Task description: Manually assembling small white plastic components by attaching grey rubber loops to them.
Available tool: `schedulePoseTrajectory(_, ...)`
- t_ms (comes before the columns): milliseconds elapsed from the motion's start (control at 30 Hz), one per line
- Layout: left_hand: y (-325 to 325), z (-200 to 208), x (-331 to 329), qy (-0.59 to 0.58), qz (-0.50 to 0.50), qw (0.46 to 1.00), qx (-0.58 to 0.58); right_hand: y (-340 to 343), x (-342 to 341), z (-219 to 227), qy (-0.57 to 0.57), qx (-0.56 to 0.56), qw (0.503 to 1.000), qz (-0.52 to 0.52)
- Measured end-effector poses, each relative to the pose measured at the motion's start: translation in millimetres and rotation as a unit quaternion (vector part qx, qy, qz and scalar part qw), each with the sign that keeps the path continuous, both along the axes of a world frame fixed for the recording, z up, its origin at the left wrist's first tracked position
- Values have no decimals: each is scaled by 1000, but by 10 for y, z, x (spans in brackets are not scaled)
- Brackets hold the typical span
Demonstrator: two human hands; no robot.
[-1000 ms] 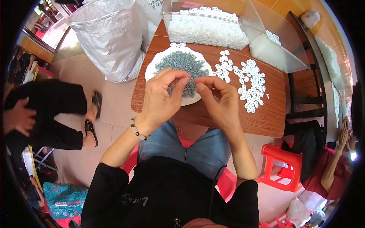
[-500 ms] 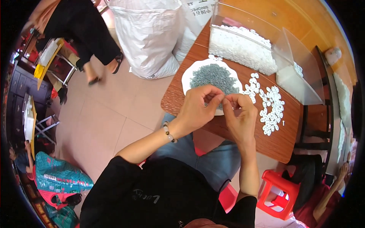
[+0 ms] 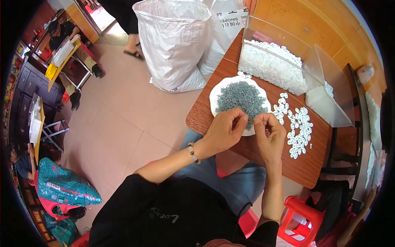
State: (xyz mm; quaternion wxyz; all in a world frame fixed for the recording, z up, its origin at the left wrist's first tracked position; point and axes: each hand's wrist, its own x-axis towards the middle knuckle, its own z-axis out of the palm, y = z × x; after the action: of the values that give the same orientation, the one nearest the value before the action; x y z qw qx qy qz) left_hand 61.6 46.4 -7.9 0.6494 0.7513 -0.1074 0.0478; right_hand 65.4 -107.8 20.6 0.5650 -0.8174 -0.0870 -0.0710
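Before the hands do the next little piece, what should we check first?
1. Both hands over the table: ok. The left hand and right hand meet at the near rim of the white plate.
2. Grey pieces left to pick: ok. The grey pile fills the plate.
3. White rings within reach: ok. The loose white rings lie just right of the right hand.
4. Piece held firmly in the fingertips: cannot tell, too small to see.
5. Room on the wooden table for finished pieces: ok, bare wood near the front edge.
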Motion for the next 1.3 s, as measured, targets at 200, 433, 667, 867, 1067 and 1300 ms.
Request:
schedulePoseTrajectory(200, -3, -39, -17, 43, -5, 999, 20, -43, 230, -205, -69, -117, 991, 4)
schedulePoseTrajectory(433, -21, -32, -59, 37, 3, 999, -34, -69, 288, -279, -62, -99, 993, -31)
schedulePoseTrajectory(667, -52, -48, -98, 57, -18, 997, -54, -84, 268, -239, -15, -103, 994, -23)
schedulePoseTrajectory(867, -66, 17, -124, 57, -1, 998, -31, -173, 184, -208, -23, -91, 995, -20)
schedulePoseTrajectory(1067, -114, 16, -159, 60, -32, 996, -53, -492, -41, -261, 81, 9, 997, -3)
schedulePoseTrajectory(1300, -470, 172, -308, 87, -99, 990, -42, -794, -427, -194, 149, 167, 974, -22)
